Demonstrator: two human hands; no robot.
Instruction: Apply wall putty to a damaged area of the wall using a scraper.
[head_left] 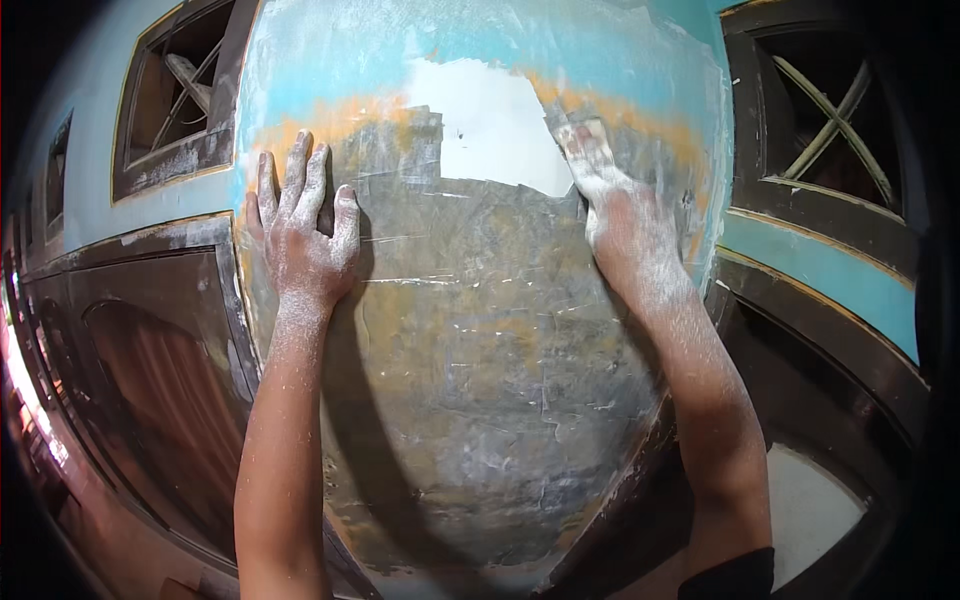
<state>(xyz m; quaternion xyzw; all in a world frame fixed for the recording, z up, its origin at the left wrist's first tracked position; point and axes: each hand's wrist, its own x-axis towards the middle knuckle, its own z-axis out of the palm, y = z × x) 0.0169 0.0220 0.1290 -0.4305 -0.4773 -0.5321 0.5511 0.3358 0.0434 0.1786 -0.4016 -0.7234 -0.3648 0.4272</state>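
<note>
While the powder-dusted left hand (305,235) spreads open on the patchy grey-brown wall (480,330) left of centre, grasping nothing, the powder-whitened right hand (618,200), fingers extended, adjoins the smooth white patch (490,120) at upper middle; whether it grips anything, I cannot tell.

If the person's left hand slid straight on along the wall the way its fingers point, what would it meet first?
The orange band just beyond the fingertips of the left hand, then turquoise paint. Whether the palm lies flat against the wall is hard to tell.
</note>
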